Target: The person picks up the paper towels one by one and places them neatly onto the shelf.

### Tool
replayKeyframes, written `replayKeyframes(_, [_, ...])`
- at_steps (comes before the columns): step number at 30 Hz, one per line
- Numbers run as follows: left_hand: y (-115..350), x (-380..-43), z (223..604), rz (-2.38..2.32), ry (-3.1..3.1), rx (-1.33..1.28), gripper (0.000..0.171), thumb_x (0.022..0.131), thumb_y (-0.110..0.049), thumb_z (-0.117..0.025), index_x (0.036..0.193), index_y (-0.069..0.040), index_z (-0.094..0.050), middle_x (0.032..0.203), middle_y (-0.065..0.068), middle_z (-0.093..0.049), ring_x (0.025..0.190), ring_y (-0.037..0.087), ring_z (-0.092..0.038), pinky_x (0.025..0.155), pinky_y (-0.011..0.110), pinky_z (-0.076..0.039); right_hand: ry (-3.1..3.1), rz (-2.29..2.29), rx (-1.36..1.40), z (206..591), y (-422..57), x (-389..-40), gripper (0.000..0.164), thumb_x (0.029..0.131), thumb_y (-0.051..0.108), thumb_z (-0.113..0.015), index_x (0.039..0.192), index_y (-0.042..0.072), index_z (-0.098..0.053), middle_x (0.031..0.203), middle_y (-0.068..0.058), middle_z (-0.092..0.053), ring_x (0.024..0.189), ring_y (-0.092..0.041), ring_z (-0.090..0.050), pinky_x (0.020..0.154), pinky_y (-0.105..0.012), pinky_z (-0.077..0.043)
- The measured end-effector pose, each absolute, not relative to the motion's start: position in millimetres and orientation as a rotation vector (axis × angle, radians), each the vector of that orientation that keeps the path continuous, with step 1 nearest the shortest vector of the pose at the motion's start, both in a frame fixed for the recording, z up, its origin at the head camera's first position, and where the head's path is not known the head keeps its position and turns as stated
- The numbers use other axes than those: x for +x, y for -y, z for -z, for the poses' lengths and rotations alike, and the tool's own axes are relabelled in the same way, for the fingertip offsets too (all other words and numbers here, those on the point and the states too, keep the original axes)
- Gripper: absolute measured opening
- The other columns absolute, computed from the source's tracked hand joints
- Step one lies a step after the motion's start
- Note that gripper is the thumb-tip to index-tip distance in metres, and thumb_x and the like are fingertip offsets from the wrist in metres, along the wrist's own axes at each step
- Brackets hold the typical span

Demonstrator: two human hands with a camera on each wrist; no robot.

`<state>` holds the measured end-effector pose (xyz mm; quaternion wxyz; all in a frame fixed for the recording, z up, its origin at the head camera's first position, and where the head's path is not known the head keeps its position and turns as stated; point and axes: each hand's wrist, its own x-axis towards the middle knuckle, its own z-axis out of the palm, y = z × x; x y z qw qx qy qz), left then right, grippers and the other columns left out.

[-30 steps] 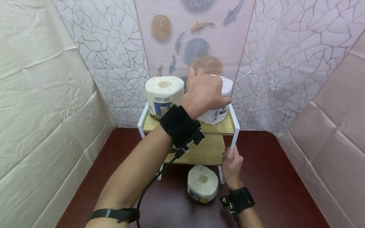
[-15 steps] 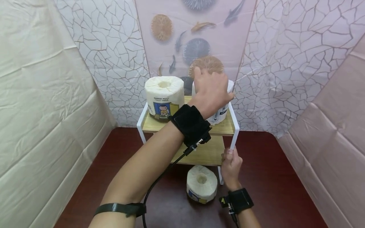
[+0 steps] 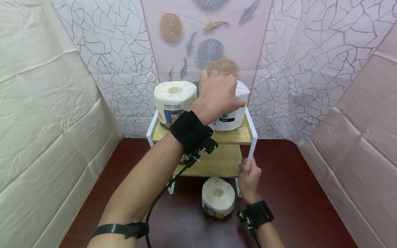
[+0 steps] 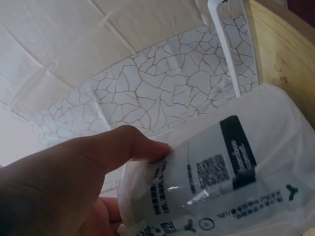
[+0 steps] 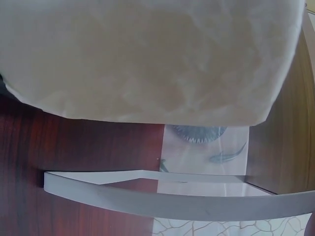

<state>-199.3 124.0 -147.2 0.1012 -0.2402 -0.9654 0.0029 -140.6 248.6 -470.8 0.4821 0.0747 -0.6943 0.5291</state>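
My left hand (image 3: 218, 94) reaches over the top shelf and grips a white plastic-wrapped roll (image 3: 238, 115) from above, at the right side of that shelf. In the left wrist view my thumb presses on the wrapper (image 4: 270, 147), beside a label with a code square and dark band. My right hand (image 3: 249, 179) holds the right white leg (image 3: 252, 148) of the small shelf unit, below the top board (image 3: 232, 137). To the left of my left hand a toilet paper roll (image 3: 175, 98) in a cream printed wrapper stands upright.
Another wrapped toilet paper roll (image 3: 218, 198) stands on the dark red table (image 3: 279, 220) below the unit; its side fills the upper right wrist view. A printed item shows partly behind my left wrist on the lower wooden shelf (image 3: 223, 162). Patterned cloth (image 3: 105, 62) hangs behind.
The white roll has turned under my left hand, bringing its black label toward the front. My left hand moved right, then back left. My right hand keeps hold of the leg.
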Motion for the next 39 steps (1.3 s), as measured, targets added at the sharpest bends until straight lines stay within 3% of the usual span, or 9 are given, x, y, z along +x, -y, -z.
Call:
replayKeyframes(10, [-115.9, -197.0, 149.3, 0.004, 2.875, -0.785, 0.026, 0.096, -0.044, -0.063, 0.084, -0.022, -0.061, 0.094, -0.007, -0.062, 0.105, 0.023, -0.043, 0.097, 0.042, -0.026, 1.699, -1.317, 0.136, 475.3, -251.4, -140.5, 0.033, 0.109, 0.004, -0.040, 0.081, -0.010, -0.050, 0.056, -0.018, -0.044, 0.054, 0.004, -0.039, 0.047, -0.016, -0.031])
replayKeyframes(14, [-121.1, -196.2, 149.1, -0.033, 2.887, -0.770, 0.044, 0.098, -0.065, -0.059, 0.085, -0.023, -0.060, 0.095, -0.007, -0.060, 0.110, 0.025, -0.044, 0.100, 0.042, -0.027, 1.704, -1.325, 0.106, 474.5, -249.8, -139.2, 0.031, 0.107, 0.001, -0.039, 0.080, -0.010, -0.050, 0.056, -0.022, -0.043, 0.055, 0.006, -0.037, 0.047, -0.016, -0.029])
replayKeyframes(17, [-129.1, -198.0, 149.0, -0.067, 2.881, -0.696, 0.060, 0.092, -0.084, -0.051, 0.087, -0.025, -0.061, 0.098, -0.008, -0.060, 0.116, 0.025, -0.049, 0.103, 0.042, -0.028, 1.699, -1.331, 0.106, 464.4, -245.1, -133.9, 0.031, 0.107, 0.000, -0.038, 0.080, -0.013, -0.049, 0.057, -0.023, -0.043, 0.056, 0.007, -0.037, 0.048, -0.015, -0.029])
replayKeyframes(23, [-147.1, -200.6, 148.0, -0.271, 2.893, -0.549, 0.066, 0.090, -0.091, -0.041, 0.105, -0.033, -0.067, 0.112, -0.008, -0.067, 0.131, 0.029, -0.050, 0.107, 0.044, -0.025, 1.699, -1.327, 0.139, 446.9, -236.8, -124.7, 0.037, 0.110, 0.005, -0.037, 0.080, -0.013, -0.048, 0.057, -0.019, -0.041, 0.057, 0.006, -0.037, 0.047, -0.018, -0.029])
replayKeyframes(27, [-153.8, -200.7, 148.5, -0.322, 2.885, -0.528, 0.063, 0.090, -0.089, -0.045, 0.103, -0.032, -0.067, 0.106, -0.008, -0.068, 0.134, 0.031, -0.052, 0.111, 0.048, -0.023, 1.717, -1.318, 0.134, 453.7, -239.9, -128.9, 0.039, 0.111, 0.007, -0.038, 0.080, -0.014, -0.047, 0.057, -0.018, -0.041, 0.057, 0.006, -0.036, 0.047, -0.018, -0.028])
replayKeyframes(32, [-154.7, -202.1, 151.3, -0.259, 2.839, -0.543, 0.046, 0.096, -0.075, -0.054, 0.094, -0.030, -0.064, 0.097, -0.008, -0.067, 0.118, 0.026, -0.060, 0.110, 0.048, -0.025, 1.724, -1.311, 0.132, 469.4, -246.5, -138.0, 0.044, 0.115, 0.014, -0.037, 0.079, -0.010, -0.048, 0.057, -0.015, -0.041, 0.056, 0.004, -0.034, 0.047, -0.018, -0.028])
replayKeyframes(39, [-145.7, -203.7, 152.8, -0.171, 2.810, -0.586, 0.037, 0.096, -0.067, -0.059, 0.096, -0.030, -0.064, 0.102, -0.007, -0.069, 0.113, 0.027, -0.057, 0.107, 0.048, -0.026, 1.708, -1.322, 0.173, 473.1, -249.3, -141.0, 0.046, 0.115, 0.021, -0.041, 0.079, -0.005, -0.049, 0.058, -0.008, -0.043, 0.055, 0.001, -0.039, 0.049, -0.018, -0.031])
